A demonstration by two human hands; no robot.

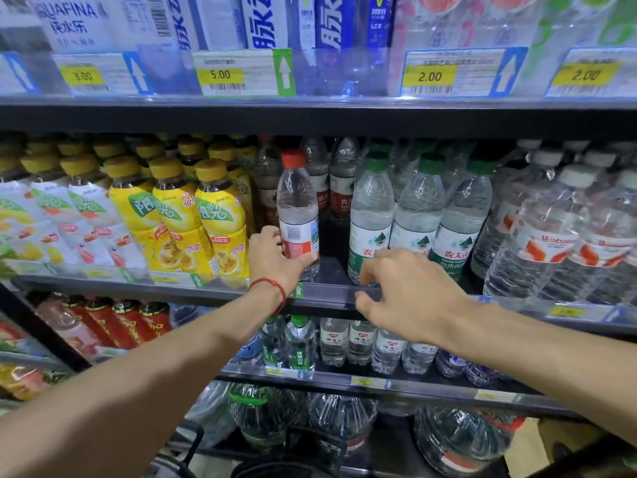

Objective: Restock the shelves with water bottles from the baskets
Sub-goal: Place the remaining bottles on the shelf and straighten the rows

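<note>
A clear water bottle with a red cap [297,205] stands upright at the front of the middle shelf [331,294]. My left hand [272,257], with a red string round its wrist, grips the bottle low on its label. My right hand [410,291] hovers over the shelf's front edge with spread, loosely bent fingers, holding nothing, just in front of a green-capped water bottle [370,215]. More red-capped bottles [339,181] stand further back in the same lane. A dark gap lies between the held bottle and the green-capped row.
Yellow lemon tea bottles [220,215] stand close on the left of the held bottle. Larger white-capped water bottles [551,229] fill the right. Small bottles [331,339] line the shelf below, big jugs [341,419] sit lower still. A dark basket rim [275,470] shows at the bottom.
</note>
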